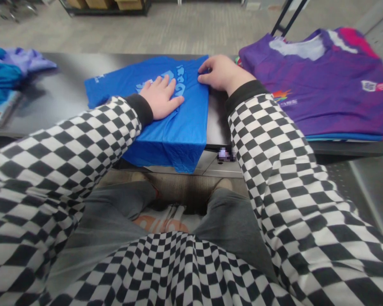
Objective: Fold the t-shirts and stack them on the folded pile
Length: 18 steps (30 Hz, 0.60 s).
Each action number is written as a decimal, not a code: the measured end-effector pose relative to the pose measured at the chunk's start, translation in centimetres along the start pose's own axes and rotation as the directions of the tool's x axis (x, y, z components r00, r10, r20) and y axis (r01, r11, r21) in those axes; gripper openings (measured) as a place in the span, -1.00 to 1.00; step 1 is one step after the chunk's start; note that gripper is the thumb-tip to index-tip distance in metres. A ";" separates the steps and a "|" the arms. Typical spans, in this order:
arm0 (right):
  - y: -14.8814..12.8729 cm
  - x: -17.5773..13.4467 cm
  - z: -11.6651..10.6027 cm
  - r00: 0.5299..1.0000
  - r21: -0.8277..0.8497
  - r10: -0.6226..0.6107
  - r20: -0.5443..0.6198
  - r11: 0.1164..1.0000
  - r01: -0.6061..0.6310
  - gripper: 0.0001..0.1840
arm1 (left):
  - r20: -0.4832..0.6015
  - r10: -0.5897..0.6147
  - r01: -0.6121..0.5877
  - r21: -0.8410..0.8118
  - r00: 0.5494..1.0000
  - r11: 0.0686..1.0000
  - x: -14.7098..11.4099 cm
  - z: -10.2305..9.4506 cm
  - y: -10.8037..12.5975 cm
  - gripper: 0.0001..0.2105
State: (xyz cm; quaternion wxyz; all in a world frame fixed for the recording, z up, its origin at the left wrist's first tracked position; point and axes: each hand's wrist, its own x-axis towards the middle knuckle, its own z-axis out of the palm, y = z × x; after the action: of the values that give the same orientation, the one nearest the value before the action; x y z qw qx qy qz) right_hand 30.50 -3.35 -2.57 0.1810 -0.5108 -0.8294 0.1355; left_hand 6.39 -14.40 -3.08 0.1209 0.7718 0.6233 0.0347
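Note:
A blue T-shirt (185, 127) with a light-blue print lies across the dark table, its lower end hanging over the front edge. My left hand (161, 97) rests flat on the shirt with its fingers spread, partly covering the print. At the shirt's right edge, my right hand (221, 73) is curled, thumb and forefinger nearly together on the fabric in a pinch. The tips of its other fingers are hidden.
Folded purple jerseys (325, 97) are stacked at the right of the table (67, 63). Crumpled teal and lilac clothing (15, 68) lies at the left, above a flat packet (1, 112). Beyond the table, boxes (129, 4) sit on a low rack.

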 end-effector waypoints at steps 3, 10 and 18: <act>0.2 0.1 0.1 1.000 0.004 0.003 0.000 1.000 -0.003 -0.57 | 0.014 -0.024 0.024 -0.004 1.000 1.000 0.1 0.3 -0.4 0.21; 0.3 0.1 0.0 1.000 -0.004 0.001 0.004 1.000 -0.001 -0.59 | 0.093 -0.026 0.010 0.168 0.995 0.986 2.7 -3.5 0.4 -0.05; 0.1 0.0 0.0 1.000 -0.016 -0.007 0.000 1.000 0.007 -0.58 | -0.054 -0.070 0.074 0.074 0.996 0.995 3.0 0.8 0.0 -0.12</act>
State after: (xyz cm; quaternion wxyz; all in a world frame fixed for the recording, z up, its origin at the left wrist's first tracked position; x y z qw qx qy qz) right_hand 30.56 -3.28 -2.60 0.1776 -0.5092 -0.8323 0.1282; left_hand 7.19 -11.58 -4.11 0.0768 0.7517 0.6544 0.0265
